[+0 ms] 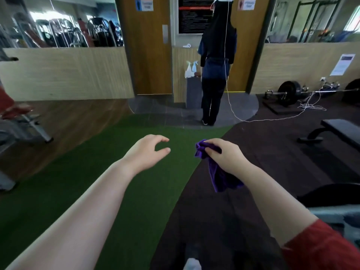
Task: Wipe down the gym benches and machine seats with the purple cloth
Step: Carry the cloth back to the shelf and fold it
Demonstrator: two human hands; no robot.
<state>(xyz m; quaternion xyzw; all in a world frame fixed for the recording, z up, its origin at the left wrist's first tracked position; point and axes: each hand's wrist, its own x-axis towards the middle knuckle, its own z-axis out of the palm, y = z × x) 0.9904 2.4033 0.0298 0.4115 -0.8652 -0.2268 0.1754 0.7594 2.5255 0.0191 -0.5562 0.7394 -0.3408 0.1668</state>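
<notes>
Both arms are out in front of the person, between surfaces and with no wiping going on. The right hand [224, 154] has its grip closed on the purple cloth [220, 176], fingers bunching the top edge, and the rest hangs loose below the wrist, touching nothing but the hand. The left hand [148, 151] is empty, its grip released, fingers loosely curved in the air above the green turf [136, 191]. This looks like the walking step, carrying the cloth to the next pad. The nearest clear target is the black bench [344, 131] off to the right on the dark rubber floor, well apart from the cloth. A dark padded shape [331, 193] sits at the right edge closer in, though what it belongs to is hard to tell. Over on the far left is a machine with a red seat [13, 112]. Straight ahead another person [216, 71] stands facing away near two spray bottles [191, 68], with a white cable [272, 119] trailing across the floor towards the barbell [290, 92]. The next move probably calls for a turn to the right, stepping clear of that cable, then opening the bunched cloth flatter so it covers more of the pad, perhaps with the free left hand helping to spread it.
</notes>
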